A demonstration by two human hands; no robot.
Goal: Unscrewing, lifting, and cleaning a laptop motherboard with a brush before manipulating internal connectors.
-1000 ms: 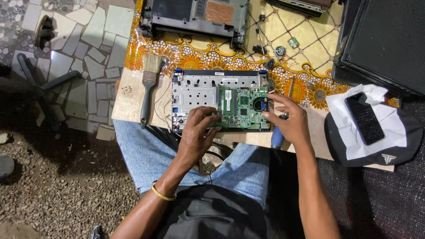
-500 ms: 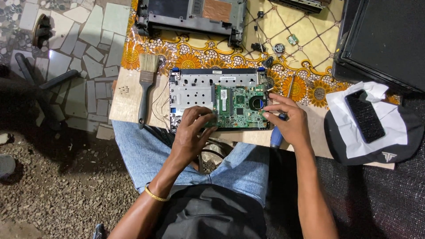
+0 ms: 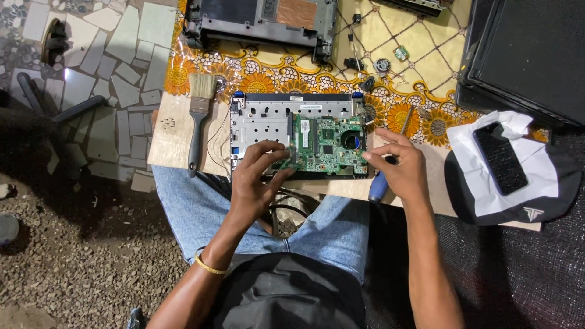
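At frame centre, our left hand [image 3: 259,183] pinched the lower left edge of the green rectangular circuit board [image 3: 326,145] inside the opened silver laptop chassis [image 3: 259,119]. Our right hand [image 3: 399,167] pinched the board's right edge, a blue-handled screwdriver [image 3: 390,161] beneath it.

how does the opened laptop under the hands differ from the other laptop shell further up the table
The near laptop base shows a silver frame and a green circuit board, with the left hand and right hand on it. The far laptop shell is dark, untouched, with a copper-coloured patch. Both lie opened up.
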